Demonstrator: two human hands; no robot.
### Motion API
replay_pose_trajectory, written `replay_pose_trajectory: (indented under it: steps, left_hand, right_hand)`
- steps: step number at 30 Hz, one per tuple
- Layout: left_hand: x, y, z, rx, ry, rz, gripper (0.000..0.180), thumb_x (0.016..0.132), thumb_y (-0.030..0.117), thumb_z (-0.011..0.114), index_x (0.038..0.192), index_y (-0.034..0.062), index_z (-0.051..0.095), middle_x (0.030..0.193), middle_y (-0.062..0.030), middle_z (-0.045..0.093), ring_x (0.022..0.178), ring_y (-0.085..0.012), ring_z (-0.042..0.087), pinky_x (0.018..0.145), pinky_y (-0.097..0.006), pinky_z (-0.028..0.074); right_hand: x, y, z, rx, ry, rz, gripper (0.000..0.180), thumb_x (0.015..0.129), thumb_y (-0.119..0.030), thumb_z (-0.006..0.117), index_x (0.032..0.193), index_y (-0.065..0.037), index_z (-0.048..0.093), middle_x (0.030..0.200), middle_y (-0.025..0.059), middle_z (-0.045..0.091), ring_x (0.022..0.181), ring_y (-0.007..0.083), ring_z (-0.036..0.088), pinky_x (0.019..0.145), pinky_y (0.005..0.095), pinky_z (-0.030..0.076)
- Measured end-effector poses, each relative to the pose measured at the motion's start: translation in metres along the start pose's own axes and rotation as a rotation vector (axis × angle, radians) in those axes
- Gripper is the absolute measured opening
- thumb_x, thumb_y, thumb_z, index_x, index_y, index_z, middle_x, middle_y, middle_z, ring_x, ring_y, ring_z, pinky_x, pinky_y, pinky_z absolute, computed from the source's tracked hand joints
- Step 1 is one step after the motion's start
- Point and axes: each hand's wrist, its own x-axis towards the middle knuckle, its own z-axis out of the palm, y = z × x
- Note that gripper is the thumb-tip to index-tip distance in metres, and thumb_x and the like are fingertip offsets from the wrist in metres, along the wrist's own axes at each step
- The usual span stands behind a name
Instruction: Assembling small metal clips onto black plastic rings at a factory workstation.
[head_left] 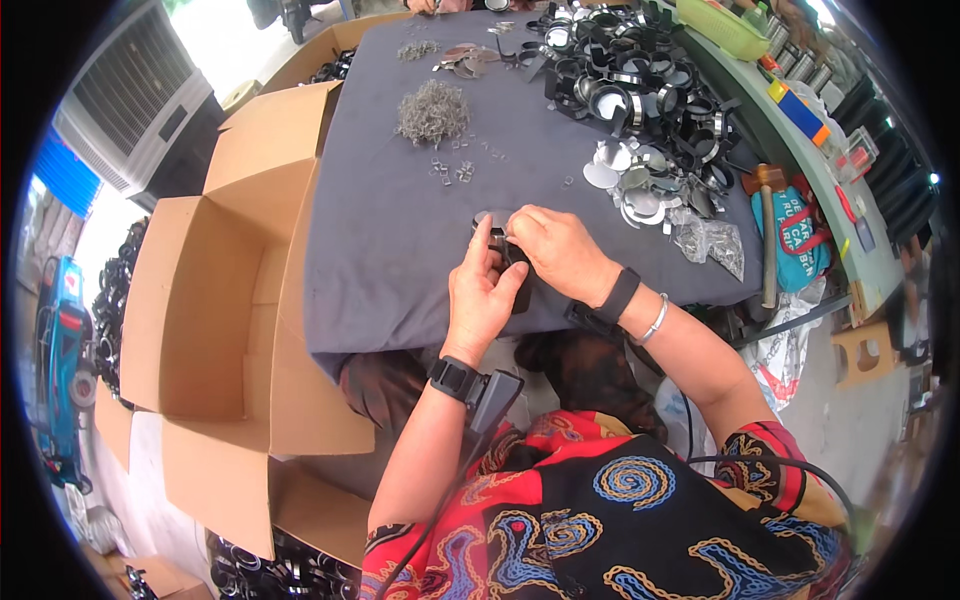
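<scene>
Near the front edge of the cloth-covered table, my left hand [474,300] is closed round a black part with a round metal rim [514,253]. My right hand [562,248] meets it from the right, its fingers pinched together at the part's top; whatever lies between those fingertips is hidden. Beyond the hands is a heap of small wire clips [434,110], with a few loose clips [464,172] nearer to me. To the right lie shiny round discs [640,180] and a clear bag of small pieces [712,244].
Black ring-shaped parts [640,75] are piled at the table's far right. Open cardboard boxes [205,300] stand along the left side. A wooden-headed hammer [767,215] and a teal bag [800,240] are at the right. Another person's hand [422,5] shows at the far edge.
</scene>
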Motion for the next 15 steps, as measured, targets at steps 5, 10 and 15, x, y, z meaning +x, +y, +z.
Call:
replay_pose_trajectory:
  steps: [5,10,15]
  left_hand:
    - [-0.0005,-0.0019,0.0002,-0.011,-0.006,-0.008,0.064,0.08,0.003,0.067,0.138,0.0022,0.04,0.08,-0.0046,0.061,0.064,-0.0066,0.054,0.059,-0.023,0.047]
    - [0.0,-0.0004,0.0001,0.011,-0.029,-0.019,0.062,0.082,0.001,0.064,0.139,0.0013,0.039,0.084,-0.0035,0.061,0.066,-0.0039,0.053,0.056,-0.019,0.044]
    - [0.0023,-0.0041,-0.0024,0.068,-0.036,0.007,0.059,0.082,0.001,0.064,0.137,0.0012,0.042,0.083,-0.0036,0.061,0.066,-0.004,0.054,0.054,-0.02,0.043]
  right_hand:
    - [0.0019,-0.002,-0.0044,-0.024,-0.023,-0.034,0.017,0.069,-0.003,0.06,0.079,-0.004,0.047,0.074,0.0096,0.051,0.07,0.0287,0.058,0.056,0.0376,0.05]
    - [-0.0043,0.0026,-0.0001,-0.023,-0.018,-0.013,0.017,0.069,-0.003,0.06,0.079,-0.003,0.047,0.075,0.0098,0.051,0.07,0.0284,0.058,0.056,0.0375,0.05]
    - [-0.0018,-0.003,-0.0057,-0.015,-0.029,-0.081,0.017,0.069,-0.001,0.06,0.082,-0.002,0.049,0.076,0.0096,0.053,0.072,0.0285,0.059,0.057,0.0366,0.051]
